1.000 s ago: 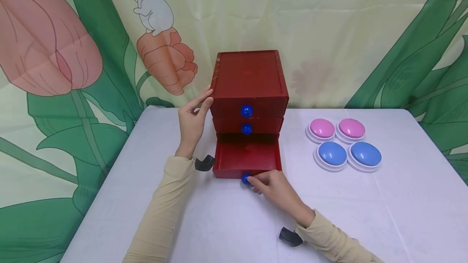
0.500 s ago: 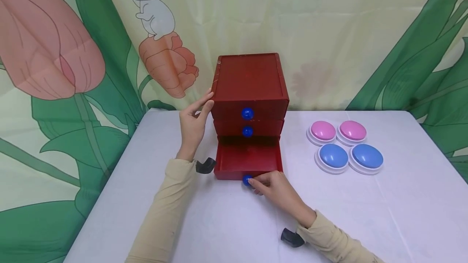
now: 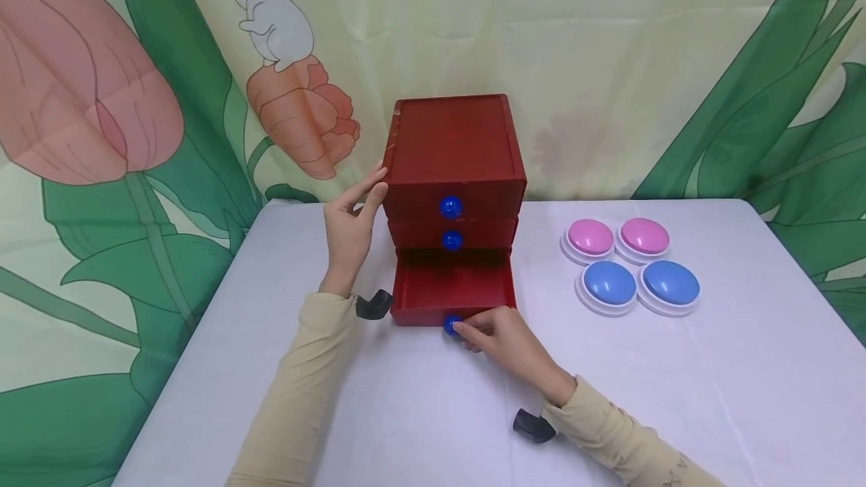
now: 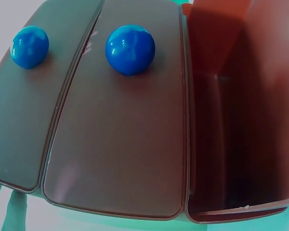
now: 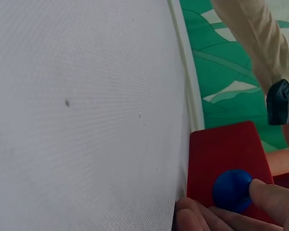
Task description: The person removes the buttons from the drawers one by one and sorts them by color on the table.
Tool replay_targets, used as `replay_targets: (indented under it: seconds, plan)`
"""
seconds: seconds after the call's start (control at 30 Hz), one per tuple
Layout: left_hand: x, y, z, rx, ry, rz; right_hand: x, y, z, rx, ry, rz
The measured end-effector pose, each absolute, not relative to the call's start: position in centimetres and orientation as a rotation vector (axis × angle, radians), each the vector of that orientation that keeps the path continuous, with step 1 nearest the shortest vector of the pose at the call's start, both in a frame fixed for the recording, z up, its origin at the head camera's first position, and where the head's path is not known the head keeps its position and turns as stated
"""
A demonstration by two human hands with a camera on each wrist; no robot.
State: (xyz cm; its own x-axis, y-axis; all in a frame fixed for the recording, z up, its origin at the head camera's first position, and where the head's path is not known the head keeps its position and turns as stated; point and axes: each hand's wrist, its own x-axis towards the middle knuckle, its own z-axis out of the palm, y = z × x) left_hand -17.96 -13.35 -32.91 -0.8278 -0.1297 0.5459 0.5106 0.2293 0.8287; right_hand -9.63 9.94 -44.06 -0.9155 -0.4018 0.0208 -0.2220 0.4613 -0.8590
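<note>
A dark red cabinet [image 3: 456,141] of three stacked drawers stands toward the back of the table. Its bottom drawer [image 3: 418,317] is pulled out, with nothing lying in the part that shows. My right hand [image 3: 510,344] pinches that drawer's blue knob [image 5: 230,190] between thumb and fingers. On the cabinet's left side, near the upper front corner, rest the thumb and straight fingertips of my left hand [image 3: 348,235]. The top drawer's blue knob [image 3: 450,207] and the middle drawer's blue knob [image 4: 130,50] are untouched; both of those drawers sit closed.
Right of the cabinet are two pink push buttons [image 3: 591,237] and, in front of them, two blue push buttons [image 3: 610,282], all on white bases. A printed curtain [image 3: 433,21] hangs right behind the white-covered table [image 3: 419,412]. Black wrist pieces [image 3: 534,425] jut from both sleeves.
The bottom drawer has slid slightly inward, and my right hand has moved with its knob. My left hand keeps its place on the cabinet's side. The head view has shifted a little.
</note>
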Motion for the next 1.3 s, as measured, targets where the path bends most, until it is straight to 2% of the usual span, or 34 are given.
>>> replay_targets:
  seconds: [1.3]
  plan:
    - [-18.2,-13.4,-33.3,-0.356,-1.983,-1.656,-12.0,9.8,-44.5,-0.570,2.516,-1.481]
